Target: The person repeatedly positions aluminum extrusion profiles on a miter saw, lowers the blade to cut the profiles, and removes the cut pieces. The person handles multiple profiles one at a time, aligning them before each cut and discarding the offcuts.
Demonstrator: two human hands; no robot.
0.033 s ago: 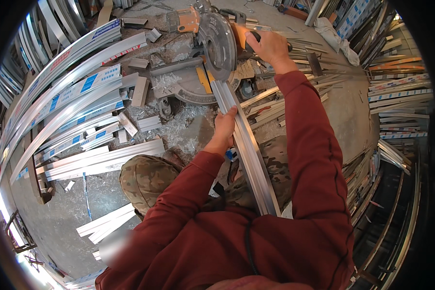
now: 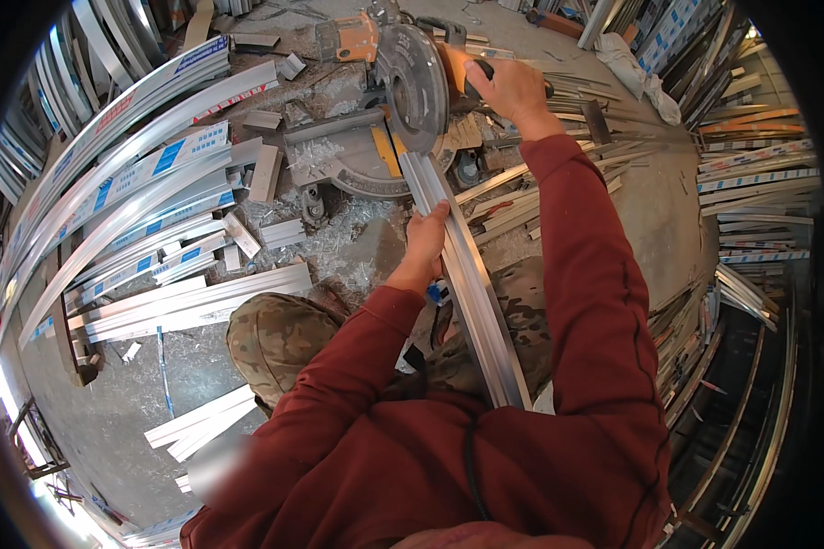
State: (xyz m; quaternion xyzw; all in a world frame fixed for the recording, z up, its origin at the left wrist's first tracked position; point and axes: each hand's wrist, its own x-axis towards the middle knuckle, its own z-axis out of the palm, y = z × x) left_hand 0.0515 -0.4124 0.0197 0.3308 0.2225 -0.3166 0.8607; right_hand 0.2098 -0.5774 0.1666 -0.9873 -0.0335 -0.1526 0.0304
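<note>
My left hand [image 2: 424, 242] is closed around a long silver metal profile [image 2: 482, 320], its thumb on the upper face. The profile slants from my lap up to the table [image 2: 343, 169] of a mitre saw, and its far end lies by the saw's yellow insert [image 2: 385, 150]. My right hand [image 2: 515, 93] is wrapped round the black-and-orange handle of the mitre saw [image 2: 412, 87]. A dark round guard covers the blade. Whether the blade touches the profile is hidden behind that guard.
Metal shavings and short offcuts [image 2: 265, 174] litter the floor around the saw. Long profiles with blue-marked film [image 2: 165, 160] lie in piles to the left. More profiles [image 2: 755, 188] are stacked on the right. My camouflage-clad knee [image 2: 279, 343] is close to the left forearm.
</note>
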